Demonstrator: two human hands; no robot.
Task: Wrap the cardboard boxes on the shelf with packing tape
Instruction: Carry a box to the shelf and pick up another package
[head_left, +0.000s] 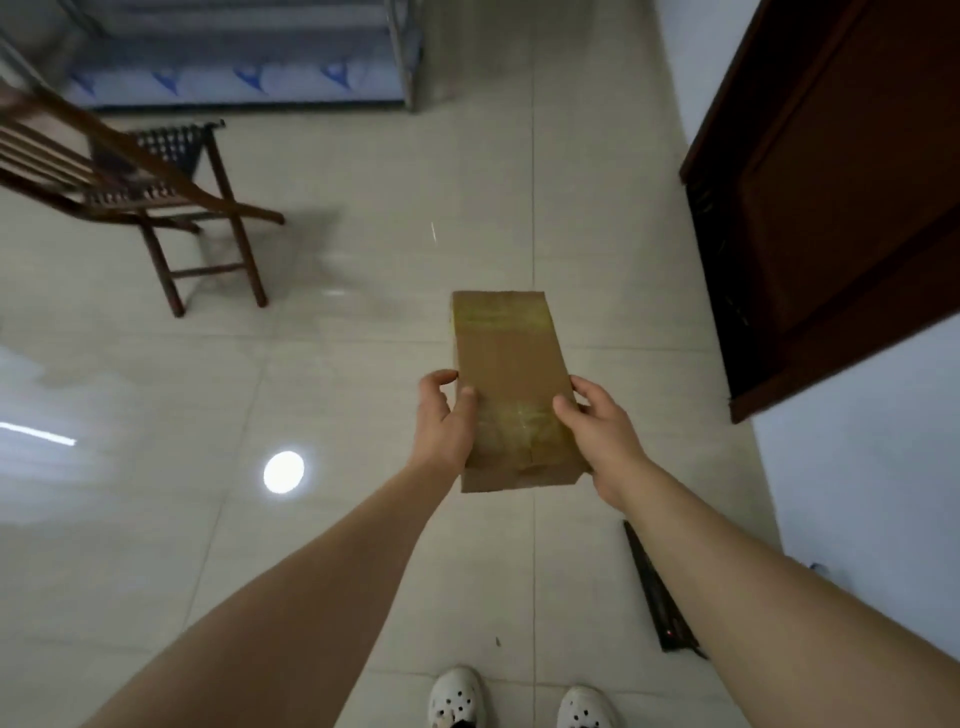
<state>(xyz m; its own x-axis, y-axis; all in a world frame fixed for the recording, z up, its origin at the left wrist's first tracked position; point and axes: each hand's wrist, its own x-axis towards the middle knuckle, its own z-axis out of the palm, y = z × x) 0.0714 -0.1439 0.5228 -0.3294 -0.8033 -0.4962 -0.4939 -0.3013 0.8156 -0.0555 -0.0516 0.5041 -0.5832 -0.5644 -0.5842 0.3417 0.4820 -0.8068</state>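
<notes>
Above the pale tiled floor (363, 519), in front of the person's body, a cardboard box (506, 364) is held in the air between both hands, touching no surface. It is long and narrow, with its length pointing away from the person and its broad brown face turned up. A yellowish glossy band of packing tape (498, 312) crosses the far end, and a second, wrinkled patch of tape (519, 428) covers the face near the close end.

The left hand (441, 421) grips the box's left edge: its thumb lies flat on the top face and its fingers (436, 378) curl in toward the side. The right hand (597, 423) grips the right edge in the same way, thumb pressed on the taped patch and fingers (584, 388) bent round the side. Both bare forearms reach forward from the lower corners.

Two white perforated shoes (457, 696) stand on the tiles at the bottom. A dark flat strip (657, 592) lies on the floor by the right forearm. A folding wooden chair (171, 197) stands at the upper left, well apart from the box. Behind it sits a metal frame (408, 57) holding a blue-and-white surface. A dark brown wooden door (841, 197) fills the upper right.
</notes>
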